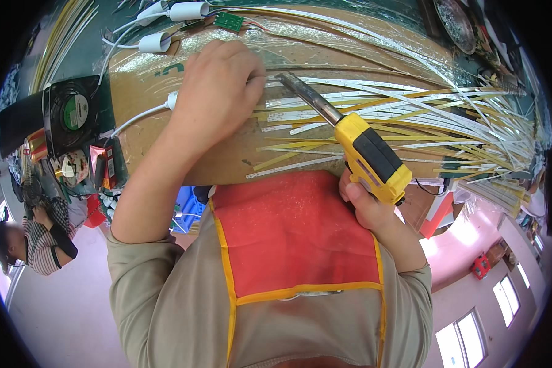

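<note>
In the head view, my left hand point(218, 92) presses closed fingers on white LED strips point(374, 107) spread across the cardboard-covered worktop point(147, 86). My right hand point(365, 205) grips a yellow soldering iron point(365, 150), tip beside the left fingers.

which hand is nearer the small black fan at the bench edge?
Left. The left hand rests on the cardboard sheet just beside the fan; the right hand holds the yellow soldering gun across the bench.
</note>
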`<action>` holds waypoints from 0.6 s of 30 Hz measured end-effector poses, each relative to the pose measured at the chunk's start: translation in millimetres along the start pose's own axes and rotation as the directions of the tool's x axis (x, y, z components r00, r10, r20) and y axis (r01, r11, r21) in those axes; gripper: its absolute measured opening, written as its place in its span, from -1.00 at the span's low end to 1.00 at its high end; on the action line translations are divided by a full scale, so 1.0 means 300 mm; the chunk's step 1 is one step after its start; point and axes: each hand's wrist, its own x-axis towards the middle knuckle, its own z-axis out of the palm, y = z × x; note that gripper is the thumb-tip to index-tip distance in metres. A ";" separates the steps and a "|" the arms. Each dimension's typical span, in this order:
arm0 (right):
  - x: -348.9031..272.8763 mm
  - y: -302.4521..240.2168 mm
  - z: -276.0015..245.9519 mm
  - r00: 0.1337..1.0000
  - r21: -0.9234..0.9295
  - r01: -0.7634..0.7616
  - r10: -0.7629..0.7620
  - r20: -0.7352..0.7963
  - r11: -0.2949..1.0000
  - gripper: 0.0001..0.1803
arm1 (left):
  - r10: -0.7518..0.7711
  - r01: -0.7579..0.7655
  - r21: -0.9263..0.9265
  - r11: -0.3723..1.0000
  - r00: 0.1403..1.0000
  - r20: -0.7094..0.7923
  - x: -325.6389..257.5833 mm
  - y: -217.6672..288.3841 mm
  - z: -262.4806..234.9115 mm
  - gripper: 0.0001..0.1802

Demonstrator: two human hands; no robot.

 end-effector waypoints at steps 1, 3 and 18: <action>0.002 -0.003 0.002 1.000 -0.005 0.005 -0.005 -0.001 1.000 -0.44 | -0.001 0.001 -0.001 1.000 1.000 0.000 0.000 0.000 0.000 -0.92; 0.003 -0.003 0.006 1.000 0.008 0.012 -0.012 -0.008 1.000 -0.46 | -0.002 0.002 -0.004 1.000 1.000 -0.001 0.001 0.001 0.000 -0.92; -0.014 0.031 0.001 1.000 0.135 -0.007 0.009 -0.013 0.991 -0.37 | -0.032 0.032 0.003 0.999 0.999 0.006 0.000 0.001 0.003 -0.91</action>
